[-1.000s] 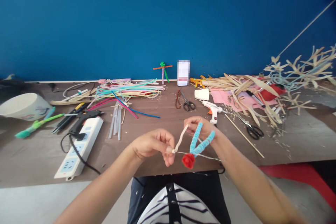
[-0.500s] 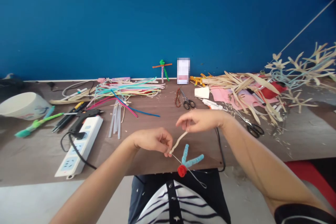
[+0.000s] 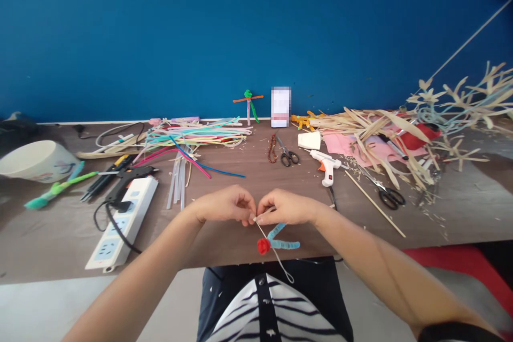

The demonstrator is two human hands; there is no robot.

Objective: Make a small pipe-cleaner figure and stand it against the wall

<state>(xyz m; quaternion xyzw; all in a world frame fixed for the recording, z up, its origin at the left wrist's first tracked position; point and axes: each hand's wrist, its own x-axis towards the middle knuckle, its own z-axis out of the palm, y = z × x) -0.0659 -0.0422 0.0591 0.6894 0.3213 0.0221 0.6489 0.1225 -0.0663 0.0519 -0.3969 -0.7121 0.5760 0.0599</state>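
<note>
Bench top [image 3: 224, 171], near zone: what is held?

Left hand [image 3: 224, 206] and right hand [image 3: 286, 207] each pinch toward one white stem [image 3: 255, 219], fingertips meeting at it. Exact finger placement is hidden.

Where does the rest hang?

Below the pinch, at the near bench edge: red rosette [image 3: 263, 246], blue chenille arms [image 3: 284, 244], and a thin wire tail [image 3: 280, 263] running past the edge.

Failure modes?

A loosened pinch could drop the piece over the edge. Hard twisting could kink the wire (thin wire looks easy to bend).

Farther out?

Power strip [image 3: 120, 222] left, glue gun [image 3: 327, 166] right, scissors [image 3: 287, 157] beyond, then straw strips [image 3: 372, 133] before the blue wall [image 3: 256, 26].
</note>
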